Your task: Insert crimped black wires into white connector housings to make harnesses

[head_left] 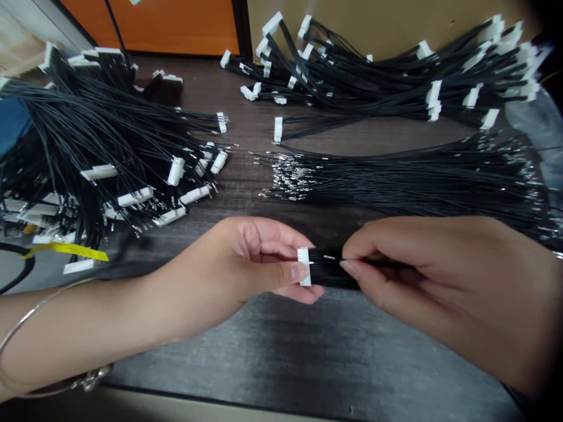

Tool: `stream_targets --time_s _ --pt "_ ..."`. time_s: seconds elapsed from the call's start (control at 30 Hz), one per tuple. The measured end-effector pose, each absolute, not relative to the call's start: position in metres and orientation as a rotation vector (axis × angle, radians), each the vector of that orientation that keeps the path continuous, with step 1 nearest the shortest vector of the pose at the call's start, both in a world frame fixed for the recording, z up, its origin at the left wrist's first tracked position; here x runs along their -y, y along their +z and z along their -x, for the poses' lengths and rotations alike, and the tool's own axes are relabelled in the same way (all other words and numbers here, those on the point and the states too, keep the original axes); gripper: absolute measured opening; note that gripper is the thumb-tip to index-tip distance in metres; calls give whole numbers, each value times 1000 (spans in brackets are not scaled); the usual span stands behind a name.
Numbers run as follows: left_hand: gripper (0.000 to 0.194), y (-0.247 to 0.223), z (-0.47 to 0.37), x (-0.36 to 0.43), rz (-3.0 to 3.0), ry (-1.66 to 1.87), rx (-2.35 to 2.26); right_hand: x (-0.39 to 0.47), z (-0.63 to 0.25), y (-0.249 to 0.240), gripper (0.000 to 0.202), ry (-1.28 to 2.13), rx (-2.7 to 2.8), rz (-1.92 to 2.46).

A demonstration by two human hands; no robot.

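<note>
A white connector (304, 275) with black wires running out of its right side is held by my left hand (259, 258), thumb on its front and fingers behind. Just to the right, my right hand (440, 281) pinches a black wire (335, 258) between thumb and index finger. A small metal terminal shows at this wire's tip, a short way from the connector. More black wires lie beneath the pinched one, partly hidden behind my right hand.
Behind my hands lies a bundle of loose black wires (373, 179) with metal ends. Wires with white connectors (352, 88) are heaped at the back right. Another such pile (109, 135) fills the left, near a yellow tag (79, 251). An orange panel (176, 26) stands behind the dark table (264, 363).
</note>
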State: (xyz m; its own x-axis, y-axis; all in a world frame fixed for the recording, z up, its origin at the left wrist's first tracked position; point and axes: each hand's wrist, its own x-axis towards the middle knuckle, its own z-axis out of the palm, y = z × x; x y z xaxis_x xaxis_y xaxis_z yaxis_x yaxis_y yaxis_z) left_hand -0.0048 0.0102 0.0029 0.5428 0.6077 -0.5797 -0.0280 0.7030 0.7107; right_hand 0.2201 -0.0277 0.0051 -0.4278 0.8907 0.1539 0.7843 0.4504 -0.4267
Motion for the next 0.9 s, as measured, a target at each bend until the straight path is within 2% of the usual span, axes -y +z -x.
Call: stream_targets --time_s 0.17,0.3,0.43,0.6,0.7,0.8,0.9 --pt "18 3 6 -8 -715 409 -915 22 -221 8 34 535 2367 1221" --pt "19 1 6 -6 -699 483 -868 17 -230 15 32 444 2426 1121" --pt "39 3 7 -4 -937 541 -757 15 -240 21 21 282 2330 1148" --pt "18 15 19 3 -1654 718 -924 15 -246 31 19 252 2235 1154" --pt "13 17 21 -1 -1774 774 -981 22 -247 34 11 228 2179 1208" --pt "10 15 15 -10 -1523 688 -1002 33 -239 31 6 341 2166 1195" --pt "18 11 10 -15 -985 468 -982 39 -228 24 18 442 2271 1151"
